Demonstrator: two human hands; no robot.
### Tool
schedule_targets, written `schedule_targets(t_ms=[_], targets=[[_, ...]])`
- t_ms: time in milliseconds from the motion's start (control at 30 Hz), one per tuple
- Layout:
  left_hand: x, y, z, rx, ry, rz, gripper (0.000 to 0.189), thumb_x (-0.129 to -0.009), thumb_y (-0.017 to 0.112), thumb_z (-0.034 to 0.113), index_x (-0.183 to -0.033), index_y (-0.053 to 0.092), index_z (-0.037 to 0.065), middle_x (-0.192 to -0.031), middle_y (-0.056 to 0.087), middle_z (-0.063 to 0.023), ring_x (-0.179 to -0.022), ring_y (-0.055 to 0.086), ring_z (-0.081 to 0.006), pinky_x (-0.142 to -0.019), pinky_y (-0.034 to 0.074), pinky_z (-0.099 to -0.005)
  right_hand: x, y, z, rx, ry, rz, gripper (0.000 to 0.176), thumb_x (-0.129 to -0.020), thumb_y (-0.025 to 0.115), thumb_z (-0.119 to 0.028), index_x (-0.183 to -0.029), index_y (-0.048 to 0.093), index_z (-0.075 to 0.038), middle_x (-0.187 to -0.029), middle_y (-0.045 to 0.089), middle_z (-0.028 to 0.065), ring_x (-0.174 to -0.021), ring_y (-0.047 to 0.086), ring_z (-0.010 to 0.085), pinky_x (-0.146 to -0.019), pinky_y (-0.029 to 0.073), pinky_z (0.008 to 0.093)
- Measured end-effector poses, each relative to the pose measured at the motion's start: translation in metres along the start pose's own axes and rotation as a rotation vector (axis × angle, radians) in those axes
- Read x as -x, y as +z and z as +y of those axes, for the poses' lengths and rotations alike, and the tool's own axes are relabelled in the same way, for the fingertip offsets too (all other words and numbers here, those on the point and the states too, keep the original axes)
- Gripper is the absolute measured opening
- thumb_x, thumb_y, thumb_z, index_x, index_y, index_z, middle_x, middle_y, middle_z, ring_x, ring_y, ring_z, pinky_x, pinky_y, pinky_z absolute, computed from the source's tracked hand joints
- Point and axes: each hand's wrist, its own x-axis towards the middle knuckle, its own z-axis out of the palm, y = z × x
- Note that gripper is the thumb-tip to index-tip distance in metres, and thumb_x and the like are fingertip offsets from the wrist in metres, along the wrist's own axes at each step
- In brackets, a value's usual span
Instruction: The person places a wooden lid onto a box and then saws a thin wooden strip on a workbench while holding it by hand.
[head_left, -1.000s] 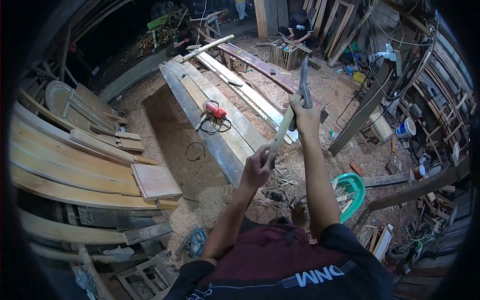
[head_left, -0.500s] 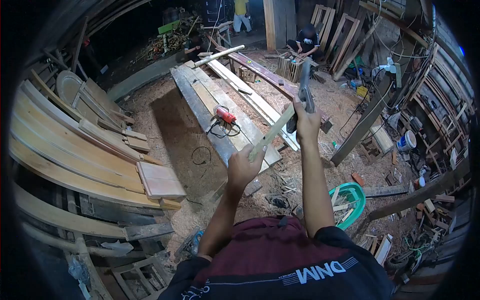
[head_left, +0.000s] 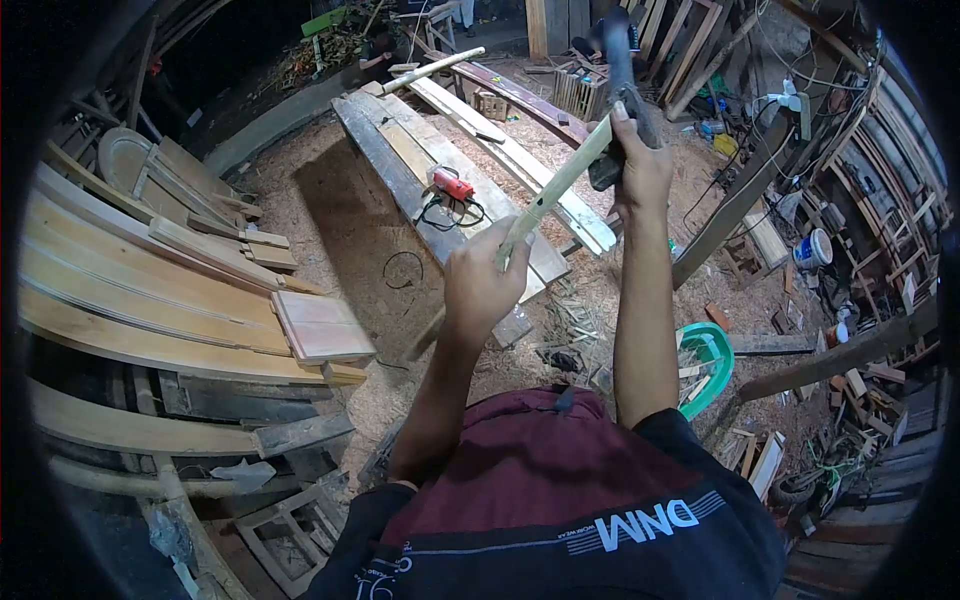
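My left hand [head_left: 482, 280] is closed around a narrow pale wooden strip [head_left: 563, 183] with a small dark hole in it. The strip slants up and away to the right, its far end beside my right hand [head_left: 643, 168]. That hand is wrapped round the black handle of a dark tool [head_left: 622, 78] with a long grey part pointing away from me, like a handsaw seen end-on. Beyond my left hand, a red power tool [head_left: 453, 183] with a black cord lies on the plank bench [head_left: 520, 255].
Long boards [head_left: 520, 155] lie right of the bench. Curved wooden panels [head_left: 150, 300] stack at left. A green tub [head_left: 725, 350] of offcuts sits at right, near a post [head_left: 735, 200] and a white bucket [head_left: 813, 248]. A person [head_left: 378, 58] crouches at the back.
My right hand and the dark tool have moved up and slightly right. The strip is tilted more steeply, and my left hand has shifted slightly up. The view has tipped down a little.
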Motion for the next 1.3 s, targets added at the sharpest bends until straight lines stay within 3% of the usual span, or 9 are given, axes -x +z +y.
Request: schedule_targets(t_ms=[200, 300, 500, 700, 900, 1000, 1100, 1200, 1300], targets=[[-0.014, -0.018, -0.014, -0.086, 0.166, 0.073, 0.029, -0.084, 0.071, 0.004, -0.113, 0.071, 0.004, -0.087, 0.069, -0.0159, -0.076, 0.069, -0.0257, -0.069, 0.053, -0.0353, 0.021, 0.012, -0.016, 0.050, -0.075, 0.099, 0.024, -0.089, 0.076, -0.022, -0.083, 0.064, -0.002, -0.075, 0.068, 0.0077, -0.058, 0.064, 0.0115, -0.048, 0.047, 0.0221], [-0.016, -0.021, -0.031, -0.133, 0.234, 0.136, 0.033, -0.082, 0.071, 0.004, -0.114, 0.073, 0.007, -0.084, 0.064, -0.0115, -0.078, 0.062, -0.0281, -0.073, 0.049, -0.0408, 0.032, 0.015, -0.017, 0.022, -0.067, 0.107, 0.023, -0.088, 0.077, -0.019, -0.090, 0.063, -0.001, -0.080, 0.069, 0.0089, -0.061, 0.066, 0.0119, -0.048, 0.046, 0.0215], [-0.025, -0.037, -0.033, -0.155, 0.283, 0.164, 0.042, -0.079, 0.072, 0.002, -0.120, 0.072, 0.012, -0.090, 0.060, -0.0091, -0.086, 0.057, -0.0254, -0.080, 0.047, -0.0389, 0.028, 0.018, -0.001, -0.042, -0.077, 0.137, 0.022, -0.087, 0.075, -0.012, -0.099, 0.062, 0.001, -0.073, 0.064, 0.0057, -0.054, 0.058, 0.0099, -0.048, 0.045, 0.0204], [-0.033, -0.048, -0.043, -0.050, 0.276, 0.231, 0.021, -0.081, 0.073, 0.005, -0.101, 0.072, 0.001, -0.091, 0.067, -0.0121, -0.082, 0.062, -0.0274, -0.076, 0.050, -0.0394, 0.030, 0.037, 0.010, -0.034, -0.057, 0.203, 0.023, -0.086, 0.077, -0.015, -0.097, 0.064, 0.001, -0.072, 0.063, 0.0036, -0.053, 0.056, 0.0090, -0.047, 0.043, 0.0210], [-0.035, -0.052, -0.063, 0.161, 0.130, -0.007, 0.013, -0.088, 0.068, 0.009, -0.096, 0.068, -0.002, -0.078, 0.069, -0.0169, -0.068, 0.068, -0.0304, -0.063, 0.053, -0.0403, 0.031, 0.057, 0.025, -0.027, -0.075, 0.192, 0.027, -0.085, 0.080, -0.018, -0.096, 0.065, 0.001, -0.070, 0.062, 0.0022, -0.052, 0.055, 0.0077, -0.046, 0.042, 0.0209], [-0.039, -0.048, -0.079, 0.238, 0.012, -0.155, 0.022, -0.089, 0.069, 0.009, -0.109, 0.067, -0.002, -0.081, 0.071, -0.0113, -0.071, 0.065, -0.0101, -0.062, 0.051, -0.0266, 0.032, 0.059, 0.035, 0.009, -0.076, 0.201, 0.026, -0.084, 0.080, -0.019, -0.095, 0.066, 0.000, -0.068, 0.061, 0.0005, -0.050, 0.053, 0.0067, -0.046, 0.040, 0.0210], [-0.045, -0.041, -0.083, 0.230, 0.027, -0.162, 0.028, -0.088, 0.071, 0.009, -0.113, 0.064, -0.002, -0.084, 0.072, -0.0105, -0.075, 0.067, -0.0115, -0.065, 0.053, -0.0273, 0.029, 0.048, 0.048, 0.097, -0.063, 0.252, 0.026, -0.084, 0.081, -0.021, -0.092, 0.068, 0.000, -0.063, 0.058, -0.0017, -0.048, 0.049, 0.0057, -0.045, 0.037, 0.0215], [-0.050, -0.019, -0.102, 0.295, 0.188, -0.123, 0.033, -0.086, 0.073, 0.008, -0.115, 0.062, -0.001, -0.087, 0.072, -0.0114, -0.081, 0.069, -0.0128, -0.068, 0.055, -0.0279, 0.022, 0.038, 0.055, 0.175, -0.108, 0.319, 0.026, -0.083, 0.081, -0.022, -0.090, 0.069, -0.001, -0.062, 0.057, -0.0019, -0.048, 0.049, 0.0055, -0.045, 0.035, 0.0218], [-0.056, -0.011, -0.097, 0.323, 0.070, -0.190, 0.031, -0.083, 0.074, 0.009, -0.110, 0.063, 0.000, -0.086, 0.072, -0.0148, -0.079, 0.072, -0.0240, -0.068, 0.055, -0.0348, 0.017, 0.031, 0.058, 0.213, -0.059, 0.356, 0.025, -0.083, 0.081, -0.023, -0.088, 0.069, -0.001, -0.061, 0.056, -0.0022, -0.050, 0.048, 0.0053, -0.046, 0.036, 0.0219]])
